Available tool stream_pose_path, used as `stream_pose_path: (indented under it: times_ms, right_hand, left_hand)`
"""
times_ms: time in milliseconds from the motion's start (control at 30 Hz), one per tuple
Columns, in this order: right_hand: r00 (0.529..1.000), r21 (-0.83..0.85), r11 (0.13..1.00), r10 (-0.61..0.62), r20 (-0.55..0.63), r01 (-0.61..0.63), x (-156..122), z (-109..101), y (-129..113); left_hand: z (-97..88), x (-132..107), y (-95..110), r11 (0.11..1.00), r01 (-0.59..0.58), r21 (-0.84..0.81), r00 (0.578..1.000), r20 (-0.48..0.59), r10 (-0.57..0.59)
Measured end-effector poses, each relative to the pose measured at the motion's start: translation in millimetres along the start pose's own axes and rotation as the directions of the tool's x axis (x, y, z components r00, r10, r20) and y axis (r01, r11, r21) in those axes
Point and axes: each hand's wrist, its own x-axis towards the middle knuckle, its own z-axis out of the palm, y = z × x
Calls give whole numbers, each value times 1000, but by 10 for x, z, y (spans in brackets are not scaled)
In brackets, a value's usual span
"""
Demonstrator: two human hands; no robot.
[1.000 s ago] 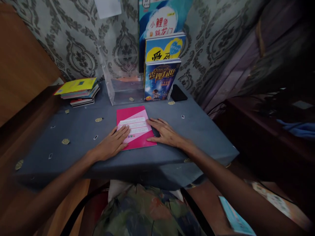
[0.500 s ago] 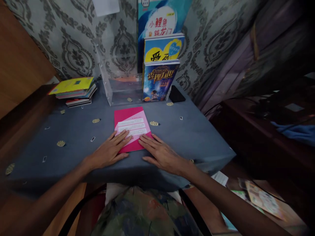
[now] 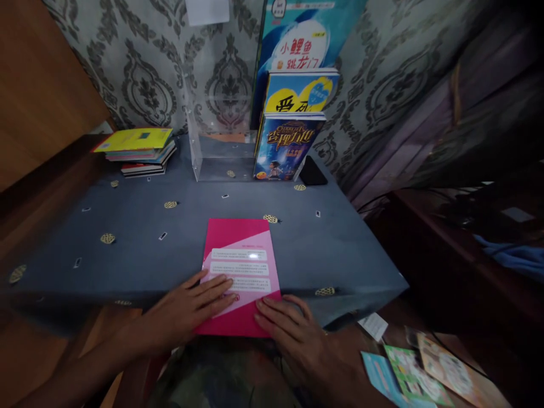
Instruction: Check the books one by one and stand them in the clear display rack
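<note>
A pink book (image 3: 240, 232) lies face down at the front edge of the table, its pale panel of small print upside down to me. Its near end reaches over the table edge toward my lap. My left hand (image 3: 191, 309) is on the book's near left part, fingers stretched over the cover. On the near right corner, my right hand (image 3: 297, 334) has its fingers lying across the cover. Both thumbs are out of sight, apparently below the book's near edge.
A clear acrylic stand (image 3: 221, 167) at the back holds upright books, a blue one (image 3: 284, 150) in front. A phone (image 3: 313, 171) lies beside it. Stacked books (image 3: 140, 150) sit at the back left. Booklets (image 3: 419, 374) lie low on the right, beyond the patterned tablecloth (image 3: 140, 260).
Both hands have drawn the pink book toward me, from the tabletop to past the front edge. My thumbs, visible on the cloth before, are now hidden. The view has shifted slightly.
</note>
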Motion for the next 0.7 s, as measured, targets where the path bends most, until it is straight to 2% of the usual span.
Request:
stream_pose_path:
  times_ms: [100,233,300,367,433,467,567,600,700]
  right_hand:
    - [999,54,998,-20,-50,22,8,-45,135]
    - [985,124,992,47,-165,-27,164,-159,438]
    - [968,181,979,133,-213,-95,325,-240,589]
    - [953,291,942,228,-201,-164,533,-306,732]
    - [920,403,886,333,-207,-230,764,-326,865]
    - [896,458,851,388,-215,-259,879,-317,927]
    - [833,602,739,513,-209,-304,1183,-242,1072]
    - [823,638,712,527,-212,-292,1262,-215,1103]
    - [812,698,672,537,-231,-246,1421,-162,1145]
  left_hand:
    - [-150,15,-39,994,-45,-103,999,-32,42]
    - [-465,129,-87,943,-102,-318,982,-184,44]
    - [-650,222,-103,885,-115,-451,964,-266,-10]
    - [-787,341,-148,822,-61,-567,932,-327,-156]
    - [-821,482,-255,772,33,-635,858,-379,-348]
    - [-793,559,-335,759,71,-647,802,-415,-429]
    - [-603,779,-647,775,146,-615,632,-545,-551]
    - [-536,838,-751,774,160,-612,603,-561,-568]
    - [-424,950,-983,756,158,-636,584,-557,-591]
